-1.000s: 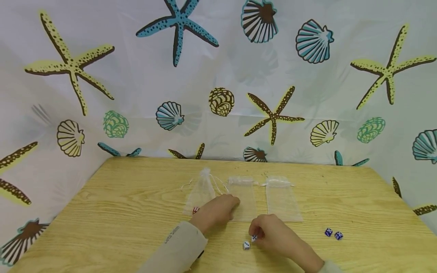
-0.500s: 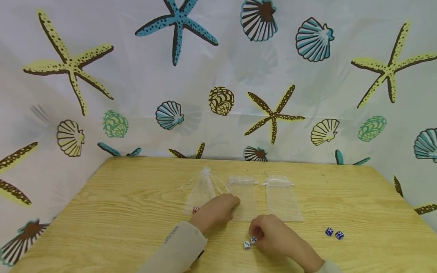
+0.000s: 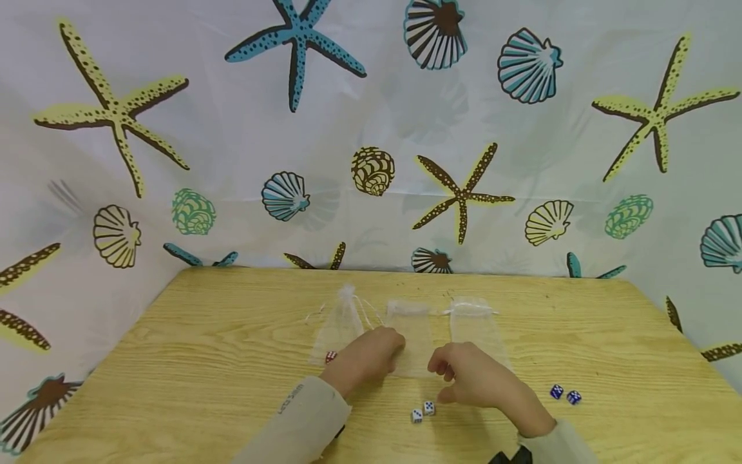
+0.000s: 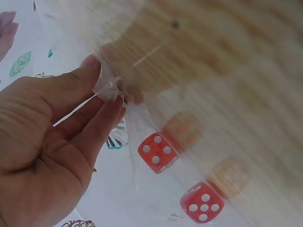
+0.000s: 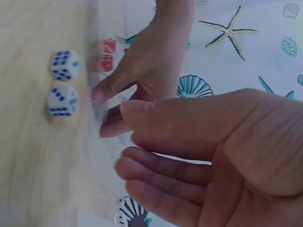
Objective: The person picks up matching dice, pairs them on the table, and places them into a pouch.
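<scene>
I can see the left hand (image 3: 373, 352) pinching a thin, see-through middle bag (image 3: 414, 345). In the left wrist view, its thumb and fingertips press together on a small fold of the cloth, so I call that grip narrow. The right hand (image 3: 472, 377) is loose, with its fingers a little bent and a gap between the thumb and the rest. I see it above the worktop (image 3: 220, 341), near two white dice (image 3: 429, 408) with blue dots.

The white dice sit side by side on the wood, just in front of the middle bag. I can't tell if they touch each other. Two dark blue dice (image 3: 556, 391) lie close together on the right, well apart from both hands.

I find two red dice (image 4: 202, 202) with white dots inside the left bag (image 3: 341, 328). That bag is bunched up at the top, and thin strings hang out of it. The left arm hides part of it from the head camera. The right bag (image 3: 475, 327) lies flat beside the middle one.

Behind it all I see a white cloth (image 3: 371, 116) with starfish and shells on it.
</scene>
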Demonstrator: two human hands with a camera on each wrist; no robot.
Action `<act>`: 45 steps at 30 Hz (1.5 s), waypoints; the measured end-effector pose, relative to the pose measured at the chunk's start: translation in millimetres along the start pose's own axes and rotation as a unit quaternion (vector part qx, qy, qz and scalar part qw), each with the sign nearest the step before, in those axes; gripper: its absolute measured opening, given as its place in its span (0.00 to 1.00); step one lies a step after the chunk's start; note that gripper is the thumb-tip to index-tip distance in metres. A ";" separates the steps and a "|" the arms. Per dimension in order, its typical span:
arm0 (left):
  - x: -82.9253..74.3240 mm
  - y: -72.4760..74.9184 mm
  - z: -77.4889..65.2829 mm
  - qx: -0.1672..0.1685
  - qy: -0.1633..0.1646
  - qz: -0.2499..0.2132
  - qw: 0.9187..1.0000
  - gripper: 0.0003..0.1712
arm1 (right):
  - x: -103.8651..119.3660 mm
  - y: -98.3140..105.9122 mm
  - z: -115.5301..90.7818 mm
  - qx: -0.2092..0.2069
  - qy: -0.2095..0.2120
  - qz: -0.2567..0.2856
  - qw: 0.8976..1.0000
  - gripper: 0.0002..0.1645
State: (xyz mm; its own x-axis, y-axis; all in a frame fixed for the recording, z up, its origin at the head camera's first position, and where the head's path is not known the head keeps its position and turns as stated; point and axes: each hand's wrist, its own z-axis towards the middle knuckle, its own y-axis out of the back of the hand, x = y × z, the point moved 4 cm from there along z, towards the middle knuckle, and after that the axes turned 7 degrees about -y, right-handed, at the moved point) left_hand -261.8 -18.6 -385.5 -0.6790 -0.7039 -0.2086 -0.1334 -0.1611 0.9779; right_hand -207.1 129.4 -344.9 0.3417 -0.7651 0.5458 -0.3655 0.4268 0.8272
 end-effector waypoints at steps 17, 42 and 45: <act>-10.3 13.3 -0.1 -0.075 -0.019 0.069 0.995 0.23 | -10.6 24.4 27.3 -0.129 -0.059 0.032 0.989 0.20; -51.0 41.6 -27.8 -0.297 -0.092 0.258 0.915 0.05 | -31.4 48.7 19.7 -0.221 -0.120 0.167 0.954 0.45; -55.3 42.6 -30.0 -0.312 -0.102 0.281 0.902 0.05 | -32.3 47.4 19.9 -0.209 -0.123 0.189 0.952 0.45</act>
State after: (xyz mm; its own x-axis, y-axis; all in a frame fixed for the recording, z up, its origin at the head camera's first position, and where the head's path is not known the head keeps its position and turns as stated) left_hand -208.3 -7.3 -332.8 -0.6401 -0.6645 0.3856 0.6614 -0.2213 0.7167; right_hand -252.7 164.7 -326.0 0.0228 -0.5858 0.8101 -0.0287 0.8096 0.5863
